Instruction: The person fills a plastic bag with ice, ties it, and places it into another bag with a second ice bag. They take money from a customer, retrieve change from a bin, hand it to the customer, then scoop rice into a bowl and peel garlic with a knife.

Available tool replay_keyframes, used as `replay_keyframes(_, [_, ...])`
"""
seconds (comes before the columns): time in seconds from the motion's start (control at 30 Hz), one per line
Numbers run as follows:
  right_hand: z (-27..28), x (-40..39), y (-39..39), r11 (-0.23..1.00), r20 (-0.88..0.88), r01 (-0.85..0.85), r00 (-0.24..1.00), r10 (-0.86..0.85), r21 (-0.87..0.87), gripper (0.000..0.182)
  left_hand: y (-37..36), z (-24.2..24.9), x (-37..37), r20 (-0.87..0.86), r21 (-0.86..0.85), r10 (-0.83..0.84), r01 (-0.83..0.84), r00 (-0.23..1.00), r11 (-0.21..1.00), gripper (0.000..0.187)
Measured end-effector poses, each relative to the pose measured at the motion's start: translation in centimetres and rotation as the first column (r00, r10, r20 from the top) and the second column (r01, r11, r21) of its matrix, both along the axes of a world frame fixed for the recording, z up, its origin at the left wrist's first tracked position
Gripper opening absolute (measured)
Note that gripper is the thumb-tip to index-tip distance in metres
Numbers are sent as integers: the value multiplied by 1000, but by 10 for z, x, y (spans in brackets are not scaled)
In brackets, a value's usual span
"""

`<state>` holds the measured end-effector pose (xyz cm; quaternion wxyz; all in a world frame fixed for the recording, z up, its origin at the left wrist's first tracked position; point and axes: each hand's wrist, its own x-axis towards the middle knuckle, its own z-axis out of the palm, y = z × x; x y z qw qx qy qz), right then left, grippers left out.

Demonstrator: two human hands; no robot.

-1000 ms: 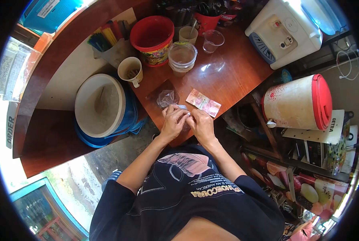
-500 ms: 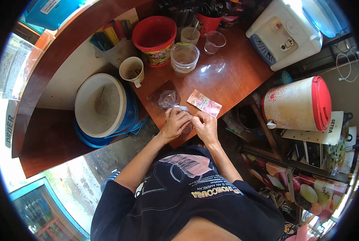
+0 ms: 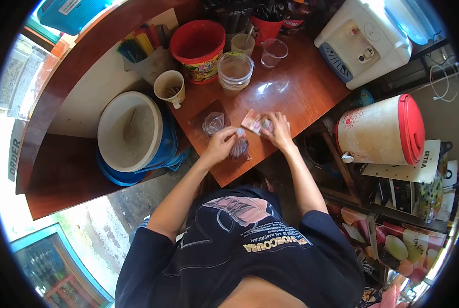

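My left hand (image 3: 222, 145) pinches the top of a small clear plastic bag with dark contents (image 3: 239, 149) near the table's front corner. A crumpled clear plastic bag (image 3: 214, 123) lies just beyond that hand. My right hand (image 3: 277, 131) is over the right part of a reddish banknote (image 3: 251, 122) on the wooden table (image 3: 301, 97). Its fingers are bent over the note and touch it; a pale patch shows under them.
Behind stand a red bucket (image 3: 197, 46), stacked clear tubs (image 3: 235, 72), a clear cup (image 3: 274, 53) and a mug (image 3: 169, 88). White-and-blue buckets (image 3: 130, 132) are left. A water dispenser (image 3: 363, 43) and a drink cooler (image 3: 376, 131) stand right.
My right hand has left the bag and moved right and away from me onto the banknote. My left hand stays at the bag, whose dark contents now show more.
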<state>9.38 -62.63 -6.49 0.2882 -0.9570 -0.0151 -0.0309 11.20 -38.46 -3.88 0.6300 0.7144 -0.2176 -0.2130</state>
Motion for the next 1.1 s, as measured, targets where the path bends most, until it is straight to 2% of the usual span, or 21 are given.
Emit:
replay_keyframes(0.07, [-8,7,-15,995,-9,104,995,-104,-8,46,-8,-1,11,-48,-28,0,-2,999,1000,23])
replay_keyframes(0.13, [-15,12,-31,976,51,211,977,-208,-61,45,-18,-9,24,-67,-14,42,-43,997,999,18])
replay_keyframes(0.2, [-21,16,-46,967,77,232,971,-224,-107,42,-24,-15,34,-24,25,53,-53,998,998,16])
replay_keyframes(0.27, [-9,28,-55,955,106,293,952,-287,-52,36,-30,-22,43,97,227,52,-73,994,971,16])
replay_keyframes(0.3, [15,39,-55,958,252,284,926,-282,27,31,-35,-34,47,136,235,73,-103,988,967,16])
replay_keyframes(0.33, [57,55,-52,976,489,187,844,-220,115,24,-39,-42,46,172,241,95,-135,981,961,16])
replay_keyframes(0.4, [174,78,-25,918,654,0,701,-284,398,15,-44,-21,39,202,272,145,-198,969,942,17])
replay_keyframes(0.47, [253,105,-13,938,821,-55,503,-271,343,13,-44,-27,37,336,248,143,-234,931,940,22])
replay_keyframes(0.5, [288,117,-10,938,864,-114,437,-249,328,15,-42,-21,33,369,260,140,-246,919,934,30])
replay_keyframes(0.53, [318,131,-7,936,901,-172,371,-227,307,18,-40,-19,30,520,184,170,-304,837,935,32])
replay_keyframes(0.6, [360,167,-6,884,873,-261,410,-263,389,25,-34,10,17,544,159,234,-372,806,914,32])
replay_keyframes(0.63, [378,185,-8,943,909,-188,371,-190,274,29,-29,20,10,557,155,235,-378,797,913,32])
replay_keyframes(0.67, [391,199,-11,982,934,-106,339,-111,156,33,-23,28,4,482,144,241,-347,843,927,31])
replay_keyframes(0.7, [399,210,-14,982,939,-113,326,-111,155,33,-16,35,-2,404,129,243,-318,882,939,30])
replay_keyframes(0.77, [407,229,-22,991,899,-102,437,-34,87,31,-3,48,-14,370,117,266,-329,890,937,28])
replay_keyframes(0.8, [410,230,-25,991,905,-108,425,-30,83,31,3,55,-20,322,115,282,-333,904,936,27])
replay_keyframes(0.87, [412,231,-33,908,775,-301,630,-39,291,33,13,68,-29,314,114,303,-353,900,929,25])
replay_keyframes(0.9, [412,230,-35,893,837,-365,546,-23,263,29,16,75,-31,297,122,316,-364,901,923,24])
replay_keyframes(1.03, [406,198,-64,915,848,-308,526,-65,261,25,17,103,-27,324,110,299,-350,897,930,22])
replay_keyframes(1.1, [402,182,-78,915,834,-234,527,-164,328,24,8,130,-19,310,96,270,-313,911,945,20])
